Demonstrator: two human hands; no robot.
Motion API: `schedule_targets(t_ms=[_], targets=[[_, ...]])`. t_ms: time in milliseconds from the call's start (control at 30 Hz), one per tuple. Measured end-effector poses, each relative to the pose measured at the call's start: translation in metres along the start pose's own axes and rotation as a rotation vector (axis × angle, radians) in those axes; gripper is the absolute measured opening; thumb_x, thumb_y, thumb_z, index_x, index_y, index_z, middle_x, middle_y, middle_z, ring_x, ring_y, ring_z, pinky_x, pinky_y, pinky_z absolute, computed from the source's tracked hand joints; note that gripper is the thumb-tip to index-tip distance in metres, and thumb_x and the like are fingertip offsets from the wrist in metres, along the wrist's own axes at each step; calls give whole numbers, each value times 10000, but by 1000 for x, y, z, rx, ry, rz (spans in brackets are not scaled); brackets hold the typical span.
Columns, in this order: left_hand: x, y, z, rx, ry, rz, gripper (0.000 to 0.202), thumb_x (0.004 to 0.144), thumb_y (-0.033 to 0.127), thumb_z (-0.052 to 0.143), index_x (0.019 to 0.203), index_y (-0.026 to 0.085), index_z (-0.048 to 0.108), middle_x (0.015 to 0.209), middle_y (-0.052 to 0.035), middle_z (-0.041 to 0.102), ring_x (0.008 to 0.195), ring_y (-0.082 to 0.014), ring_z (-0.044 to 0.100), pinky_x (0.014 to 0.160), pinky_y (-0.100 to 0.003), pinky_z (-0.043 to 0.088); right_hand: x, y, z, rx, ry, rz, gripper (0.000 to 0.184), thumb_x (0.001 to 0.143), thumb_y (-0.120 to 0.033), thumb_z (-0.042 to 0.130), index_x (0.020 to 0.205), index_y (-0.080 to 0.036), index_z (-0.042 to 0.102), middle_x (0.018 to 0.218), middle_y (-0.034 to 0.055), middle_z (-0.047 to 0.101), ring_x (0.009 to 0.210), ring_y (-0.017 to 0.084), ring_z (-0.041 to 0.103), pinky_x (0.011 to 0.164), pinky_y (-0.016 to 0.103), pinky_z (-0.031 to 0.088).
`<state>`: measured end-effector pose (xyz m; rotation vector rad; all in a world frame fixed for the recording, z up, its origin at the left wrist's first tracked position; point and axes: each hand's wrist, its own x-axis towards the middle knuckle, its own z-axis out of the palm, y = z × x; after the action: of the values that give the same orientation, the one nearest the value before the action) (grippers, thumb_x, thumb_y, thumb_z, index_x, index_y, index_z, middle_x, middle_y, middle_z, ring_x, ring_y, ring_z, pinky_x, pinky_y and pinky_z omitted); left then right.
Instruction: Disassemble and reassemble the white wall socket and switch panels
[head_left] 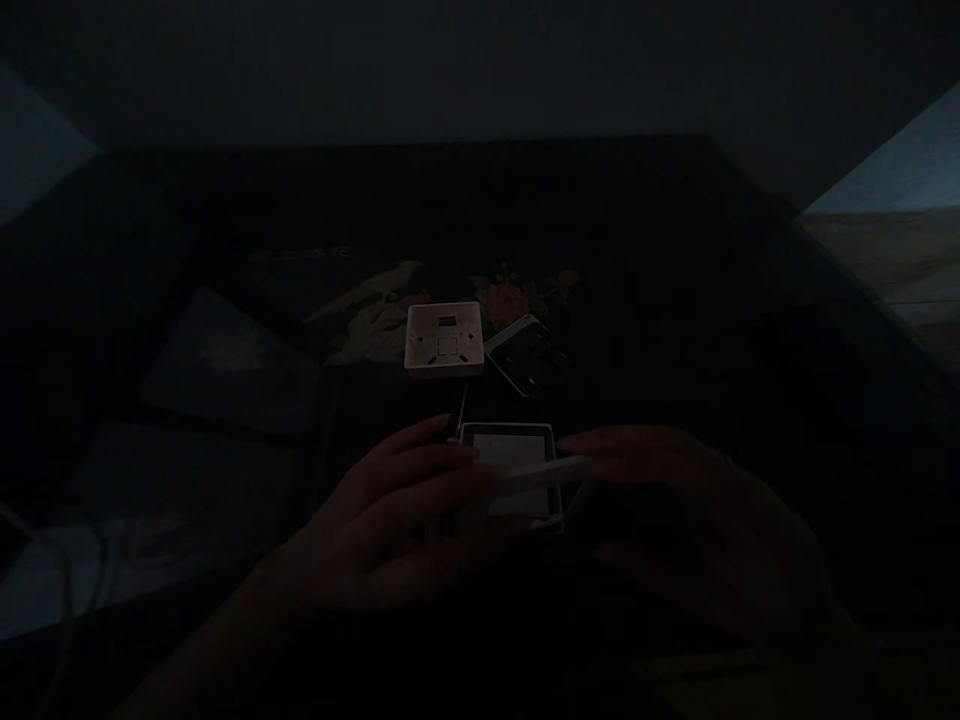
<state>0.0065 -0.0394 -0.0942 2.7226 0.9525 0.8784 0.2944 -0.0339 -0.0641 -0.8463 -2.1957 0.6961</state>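
The scene is very dark. My left hand [397, 515] and my right hand [675, 500] meet at a small white square switch plate [514, 470] with a dark rim, gripping it from both sides low in the middle. A thin dark tool shaft [459, 412], perhaps a screwdriver, pokes up by my left fingertips. Just beyond lies a white square back box [444, 340], and to its right a tilted dark frame part [529, 355]. Both hands' fingers curl around the plate.
The parts lie on a dark table [675, 300] with a faint bird and flower pattern [375, 310]. Pale flat sheets or boards [225, 360] lie at the left, and a light cord [67, 580] runs at the lower left. A pale floor shows at the far right.
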Motion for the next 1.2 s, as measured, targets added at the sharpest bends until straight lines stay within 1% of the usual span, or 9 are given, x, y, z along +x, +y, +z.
schedule_targets(t_ms=[33,100,167,233,367,600,900,1067,1200], targets=[[0,0,0,1,0,13,504,932,199,652,1341,430,471,1245,31,594,1206,-212,587,1121,-487,475,-1,-2,-1,-21,-20,4,439,914,-169,634,1314,-256,477,1338,43,613,1261,112,569,1040,177,466],[3,0,-1,-23,-23,24,561,906,266,697,1399,327,438,1350,-54,537,1298,-274,503,1103,-494,479,-5,-2,0,-65,-56,13,475,922,-205,633,1357,-254,447,1428,57,548,1330,119,511,1077,188,437],[8,-1,0,-116,-101,-65,686,877,357,726,1453,269,365,1437,-120,454,1357,-313,424,1097,-488,471,-9,3,4,-97,-74,30,517,918,-258,650,1385,-254,428,1491,74,483,1382,139,457,1110,220,414],[12,-1,2,-217,-175,-137,762,856,374,742,1477,249,317,1476,-147,396,1373,-316,396,1098,-469,464,-12,11,10,-107,-89,65,550,903,-312,672,1392,-262,424,1508,88,457,1398,165,442,1118,263,419],[13,-5,8,-295,-269,-221,819,814,314,777,1482,252,307,1487,-139,361,1383,-300,381,1110,-439,447,-15,27,20,-88,-178,116,636,832,-432,736,1379,-292,444,1535,108,412,1406,233,436,1103,365,455],[8,-12,15,-266,-358,-279,850,816,290,761,1502,286,259,1514,-124,330,1405,-304,344,1131,-479,418,-13,33,27,-74,-217,144,715,791,-466,765,1402,-293,436,1540,137,397,1408,276,423,1109,462,439],[6,-14,16,-304,-375,-336,845,834,298,748,1510,302,242,1549,-124,296,1424,-302,350,1146,-487,407,-11,38,31,-64,-250,221,684,804,-396,769,1397,-272,451,1558,155,390,1418,282,425,1104,486,441],[6,-15,15,-348,-397,-381,892,805,303,781,1516,332,244,1541,-119,313,1406,-318,393,1125,-509,431,-10,38,30,-54,-265,239,666,816,-384,752,1406,-271,464,1575,146,388,1423,298,420,1106,514,432],[4,-16,18,-366,-384,-382,928,783,312,799,1528,336,245,1559,-118,298,1422,-334,373,1132,-523,420,-10,40,29,-50,-278,232,663,835,-387,729,1426,-289,446,1592,132,368,1432,302,408,1113,534,418]])
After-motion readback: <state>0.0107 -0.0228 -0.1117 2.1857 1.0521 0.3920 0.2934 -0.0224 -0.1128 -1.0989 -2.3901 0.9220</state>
